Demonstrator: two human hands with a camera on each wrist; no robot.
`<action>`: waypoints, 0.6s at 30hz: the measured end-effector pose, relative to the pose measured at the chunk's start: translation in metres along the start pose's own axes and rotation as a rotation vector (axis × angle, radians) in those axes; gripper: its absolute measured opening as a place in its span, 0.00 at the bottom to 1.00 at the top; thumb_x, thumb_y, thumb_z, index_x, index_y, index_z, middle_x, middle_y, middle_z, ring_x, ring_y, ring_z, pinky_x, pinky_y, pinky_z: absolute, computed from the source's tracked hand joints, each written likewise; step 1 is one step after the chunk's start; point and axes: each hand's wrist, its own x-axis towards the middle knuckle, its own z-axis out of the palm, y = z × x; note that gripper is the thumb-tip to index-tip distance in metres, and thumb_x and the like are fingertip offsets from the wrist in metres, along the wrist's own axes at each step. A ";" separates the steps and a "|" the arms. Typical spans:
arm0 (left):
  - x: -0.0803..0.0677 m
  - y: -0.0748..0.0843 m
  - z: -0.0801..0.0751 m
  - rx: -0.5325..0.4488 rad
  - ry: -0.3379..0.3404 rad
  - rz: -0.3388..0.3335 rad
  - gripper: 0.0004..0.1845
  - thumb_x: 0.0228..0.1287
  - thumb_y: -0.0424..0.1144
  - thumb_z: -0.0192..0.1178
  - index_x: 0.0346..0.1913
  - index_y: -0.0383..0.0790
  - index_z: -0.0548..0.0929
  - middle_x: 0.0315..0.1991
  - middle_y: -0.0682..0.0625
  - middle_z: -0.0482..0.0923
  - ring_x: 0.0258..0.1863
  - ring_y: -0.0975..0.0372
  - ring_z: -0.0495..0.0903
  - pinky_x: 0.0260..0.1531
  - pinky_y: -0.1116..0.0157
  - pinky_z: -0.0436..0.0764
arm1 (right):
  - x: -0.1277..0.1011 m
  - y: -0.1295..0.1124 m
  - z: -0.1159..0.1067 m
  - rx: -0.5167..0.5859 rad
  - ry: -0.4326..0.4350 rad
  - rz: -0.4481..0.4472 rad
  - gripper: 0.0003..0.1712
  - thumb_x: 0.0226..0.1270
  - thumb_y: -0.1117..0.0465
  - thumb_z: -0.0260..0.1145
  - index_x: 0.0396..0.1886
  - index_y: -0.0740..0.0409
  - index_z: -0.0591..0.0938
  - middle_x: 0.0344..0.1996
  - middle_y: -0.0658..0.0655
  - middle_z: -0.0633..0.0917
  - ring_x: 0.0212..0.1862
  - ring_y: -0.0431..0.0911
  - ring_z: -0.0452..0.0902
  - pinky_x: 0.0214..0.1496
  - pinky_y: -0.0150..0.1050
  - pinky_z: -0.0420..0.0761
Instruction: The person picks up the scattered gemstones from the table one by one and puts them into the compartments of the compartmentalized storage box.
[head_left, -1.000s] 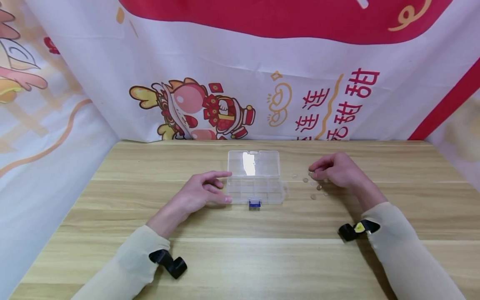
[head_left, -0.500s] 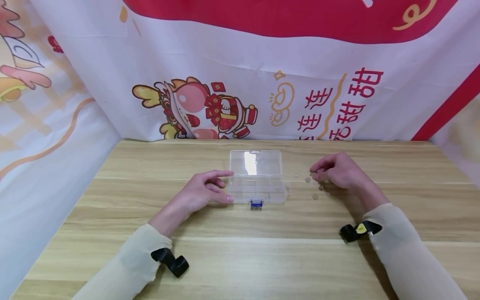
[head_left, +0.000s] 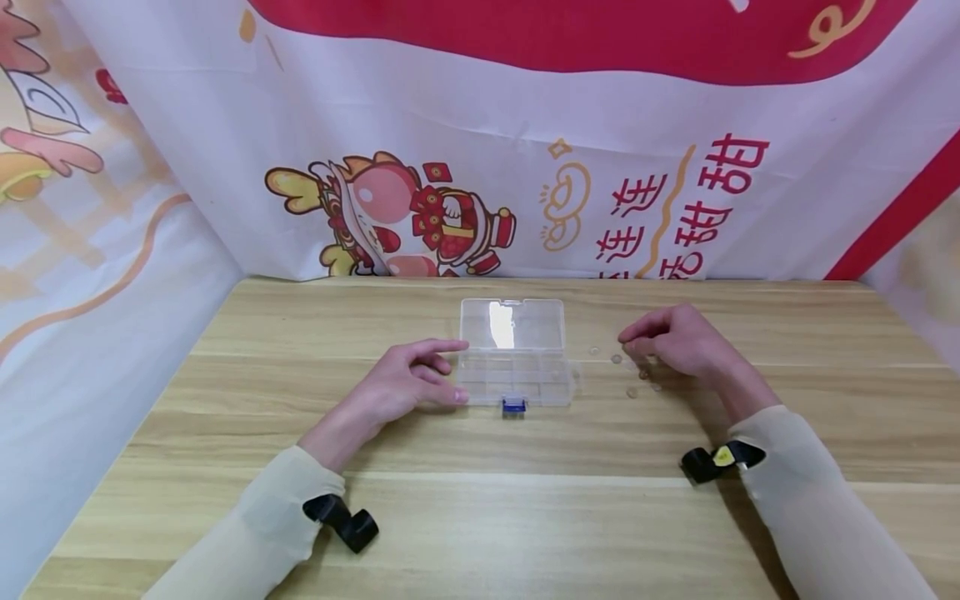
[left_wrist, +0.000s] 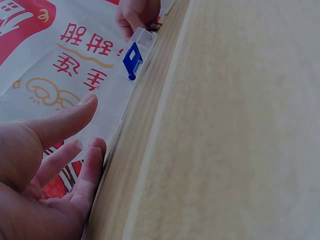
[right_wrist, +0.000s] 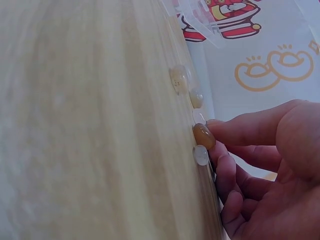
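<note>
Amber bead (right_wrist: 204, 136) touches right hand (head_left: 678, 342) fingertips (right_wrist: 220, 150).

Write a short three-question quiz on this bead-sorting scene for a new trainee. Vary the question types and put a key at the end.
1. True or false: the lid of the clear compartment box is closed.
2. Multiple choice: the small beads lie on the wooden table at which side of the box? A) the person's left B) the person's right C) inside the lid
3. Fill in: the left hand rests with its fingertips against the box's ____ end.

Key
1. False. The lid lies open, flat behind the compartments, with the blue latch at the near edge.
2. B. They are scattered under and beside the right hand, whose fingertips touch an amber bead.
3. Left.
</note>
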 end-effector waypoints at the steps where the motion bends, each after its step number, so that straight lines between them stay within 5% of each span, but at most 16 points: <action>1: 0.000 0.000 0.000 0.000 0.000 -0.001 0.37 0.55 0.38 0.82 0.69 0.58 0.82 0.57 0.45 0.76 0.45 0.57 0.82 0.53 0.66 0.79 | 0.000 0.000 0.000 0.001 0.002 -0.004 0.15 0.76 0.57 0.69 0.58 0.55 0.88 0.58 0.62 0.85 0.53 0.53 0.74 0.48 0.39 0.74; 18: 0.000 0.000 -0.001 -0.006 -0.007 -0.001 0.38 0.55 0.37 0.82 0.70 0.58 0.82 0.58 0.45 0.76 0.46 0.57 0.82 0.52 0.66 0.80 | 0.000 -0.002 0.001 0.008 0.005 -0.022 0.13 0.73 0.64 0.69 0.54 0.61 0.88 0.45 0.59 0.86 0.42 0.49 0.75 0.36 0.35 0.78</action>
